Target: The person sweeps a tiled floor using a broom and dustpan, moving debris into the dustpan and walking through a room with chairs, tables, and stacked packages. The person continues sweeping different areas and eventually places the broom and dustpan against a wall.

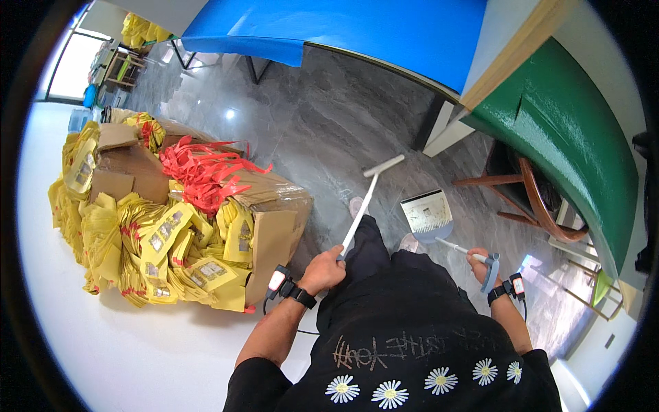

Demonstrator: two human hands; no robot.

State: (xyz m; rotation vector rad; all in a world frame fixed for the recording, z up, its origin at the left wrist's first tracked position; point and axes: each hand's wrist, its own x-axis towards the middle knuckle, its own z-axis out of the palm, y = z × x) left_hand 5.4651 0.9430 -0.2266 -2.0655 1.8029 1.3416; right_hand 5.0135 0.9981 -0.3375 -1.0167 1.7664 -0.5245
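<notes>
My left hand (pixel 322 272) is closed round the white stick of a broom (pixel 360 213). Its narrow pale head rests on the grey marbled floor ahead of my feet. My right hand (pixel 478 263) grips the upright handle of a long-handled dustpan (pixel 427 210). The pan lies on the floor just right of the broom, its mouth facing away from me and a toothed comb along its near side. Specks of dirt seem to be inside the pan. Both my shoes show between the two tools.
To my left, an open cardboard box (pixel 280 233) overflows with yellow bags (pixel 161 237) and red straps (pixel 199 172). A blue-covered table (pixel 357 31) spans the far side. At right are a green-topped table (pixel 556 144) and a wooden chair (pixel 532 196) beneath its edge.
</notes>
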